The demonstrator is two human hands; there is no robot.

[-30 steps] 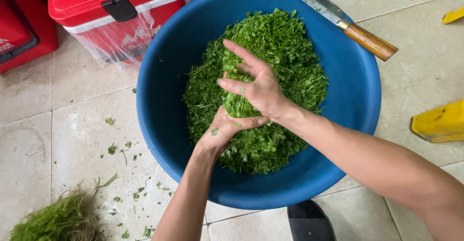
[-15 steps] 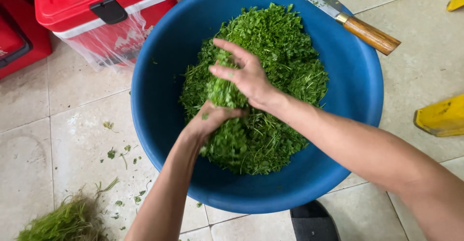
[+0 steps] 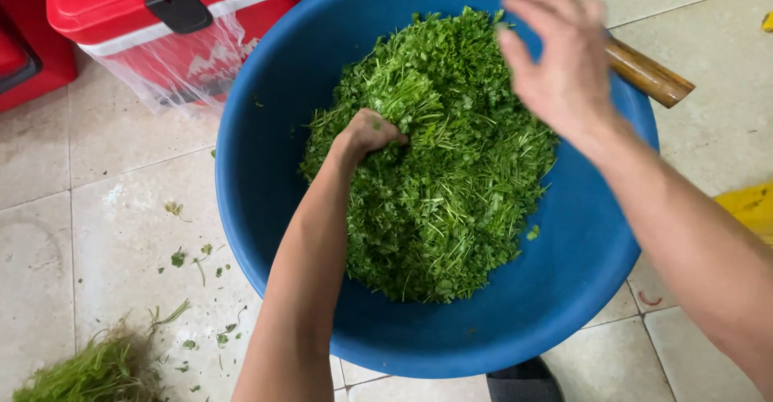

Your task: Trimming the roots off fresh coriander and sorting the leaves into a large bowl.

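Right hand (image 3: 564,64) has lifted clear, fingers loose, above the chopped greens (image 3: 451,184); left hand (image 3: 366,132) stays clenched in them, blue basin (image 3: 266,192) beneath.

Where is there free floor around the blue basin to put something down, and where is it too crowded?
Bare tile lies left of the blue basin, between the red cooler above and the herb pile below, though small scraps dot it. Tile at top right, beyond the knife handle, is free too. Inside the basin it is crowded: chopped greens, left hand, right hand.
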